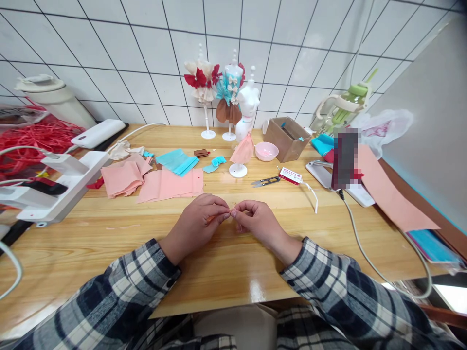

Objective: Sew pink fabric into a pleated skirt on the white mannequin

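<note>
Over the middle of the wooden table, my left hand (200,218) and my right hand (259,221) meet fingertip to fingertip. Both are closed in a pinch. Whatever lies between the fingertips is too small to make out. Beyond them stands a small white dress form (248,99) with a strip of pink paper (243,149) hanging from its hip. Thread snips (265,182) lie ahead of my right hand, beside a small red and white box (290,176). Folded pink sheets (171,184) and blue sheets (177,161) are spread ahead of my left hand.
Two decorated dress forms (229,92) stand by the tiled wall. A pink bowl (266,151) sits beside a cardboard box (286,138). At left are a white power strip (65,187) and red shredded paper (36,141). A phone (345,160) on a stand and its cable are at right.
</note>
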`<state>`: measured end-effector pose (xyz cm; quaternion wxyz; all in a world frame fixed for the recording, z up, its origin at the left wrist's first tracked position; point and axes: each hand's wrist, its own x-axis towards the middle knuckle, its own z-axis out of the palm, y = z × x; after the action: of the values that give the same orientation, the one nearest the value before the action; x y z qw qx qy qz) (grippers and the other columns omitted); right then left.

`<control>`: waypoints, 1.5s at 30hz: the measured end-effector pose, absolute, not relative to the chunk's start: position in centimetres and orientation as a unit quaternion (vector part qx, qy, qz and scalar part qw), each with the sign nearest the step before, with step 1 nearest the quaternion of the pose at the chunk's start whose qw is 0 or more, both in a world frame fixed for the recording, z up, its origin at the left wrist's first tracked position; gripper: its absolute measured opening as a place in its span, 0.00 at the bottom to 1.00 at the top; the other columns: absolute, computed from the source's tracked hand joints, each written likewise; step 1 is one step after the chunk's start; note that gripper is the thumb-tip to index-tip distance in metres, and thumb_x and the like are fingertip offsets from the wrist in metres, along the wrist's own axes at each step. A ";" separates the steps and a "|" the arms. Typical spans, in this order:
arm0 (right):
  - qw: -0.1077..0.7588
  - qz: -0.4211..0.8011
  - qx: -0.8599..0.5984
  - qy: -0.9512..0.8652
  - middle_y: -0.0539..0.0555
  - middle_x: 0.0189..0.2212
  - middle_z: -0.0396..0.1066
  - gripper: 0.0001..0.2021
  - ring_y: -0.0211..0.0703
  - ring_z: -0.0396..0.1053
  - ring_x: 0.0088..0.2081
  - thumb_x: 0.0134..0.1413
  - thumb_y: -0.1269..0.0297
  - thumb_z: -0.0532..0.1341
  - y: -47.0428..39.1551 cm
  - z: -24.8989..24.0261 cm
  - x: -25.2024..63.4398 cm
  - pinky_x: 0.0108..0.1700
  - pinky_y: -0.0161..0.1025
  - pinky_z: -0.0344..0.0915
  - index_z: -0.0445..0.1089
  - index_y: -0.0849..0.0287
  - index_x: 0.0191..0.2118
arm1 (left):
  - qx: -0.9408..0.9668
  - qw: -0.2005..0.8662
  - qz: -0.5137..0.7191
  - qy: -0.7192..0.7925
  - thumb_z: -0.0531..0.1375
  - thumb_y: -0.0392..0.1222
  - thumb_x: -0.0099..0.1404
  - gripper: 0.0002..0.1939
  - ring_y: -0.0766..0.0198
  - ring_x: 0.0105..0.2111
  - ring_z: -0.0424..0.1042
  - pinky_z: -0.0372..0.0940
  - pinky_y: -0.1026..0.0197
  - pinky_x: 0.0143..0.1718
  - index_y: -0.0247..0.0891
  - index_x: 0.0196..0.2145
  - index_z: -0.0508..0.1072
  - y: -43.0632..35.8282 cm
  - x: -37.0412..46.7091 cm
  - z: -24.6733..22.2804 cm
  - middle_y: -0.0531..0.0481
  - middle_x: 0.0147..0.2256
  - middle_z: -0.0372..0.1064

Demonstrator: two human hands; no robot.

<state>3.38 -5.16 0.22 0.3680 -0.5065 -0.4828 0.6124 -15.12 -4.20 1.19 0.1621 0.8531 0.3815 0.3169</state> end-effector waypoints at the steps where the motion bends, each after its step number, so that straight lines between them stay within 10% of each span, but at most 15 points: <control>1: 0.367 0.610 -0.509 -0.483 0.45 0.16 0.66 0.15 0.33 0.64 0.18 0.43 0.54 0.68 -5.2 0.3 3.4 0.22 0.31 0.61 0.69 0.60 0.28 | 0.855 0.163 0.316 0.377 0.57 0.39 0.67 0.09 0.62 0.36 0.72 0.66 0.58 0.40 0.40 0.34 0.78 -4.1 -15.1 1.2 0.49 0.35 0.76; 27: 0.345 0.771 -0.398 -0.358 0.51 0.31 0.75 0.21 0.35 0.71 0.28 0.36 0.59 0.75 -4.7 0.2 4.9 0.25 0.31 0.70 0.72 0.60 0.37 | 0.832 0.145 0.365 0.393 0.55 0.38 0.68 0.08 0.62 0.40 0.72 0.67 0.59 0.43 0.38 0.36 0.75 -4.6 -15.2 1.5 0.47 0.38 0.76; 31: 0.265 0.793 -0.378 -0.398 0.50 0.30 0.74 0.23 0.37 0.72 0.31 0.36 0.60 0.75 -4.0 0.5 6.2 0.27 0.33 0.71 0.70 0.59 0.39 | 0.901 0.055 0.320 0.287 0.55 0.32 0.67 0.10 0.63 0.43 0.72 0.58 0.52 0.57 0.43 0.40 0.74 -4.9 -15.8 2.1 0.51 0.40 0.77; 45: 0.336 0.483 -0.442 -0.677 0.46 0.25 0.68 0.05 0.32 0.58 0.25 0.49 0.66 0.66 -4.7 0.8 5.7 0.27 0.32 0.57 0.70 0.58 0.32 | 0.953 -0.041 0.181 0.241 0.55 0.33 0.69 0.10 0.67 0.45 0.72 0.41 0.47 0.67 0.44 0.38 0.74 -5.2 -15.6 2.0 0.57 0.36 0.76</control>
<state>5.68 -4.67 0.77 0.3363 -0.4420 -0.6772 0.4826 -15.56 -5.16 1.98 -0.0413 0.9527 0.2407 0.1809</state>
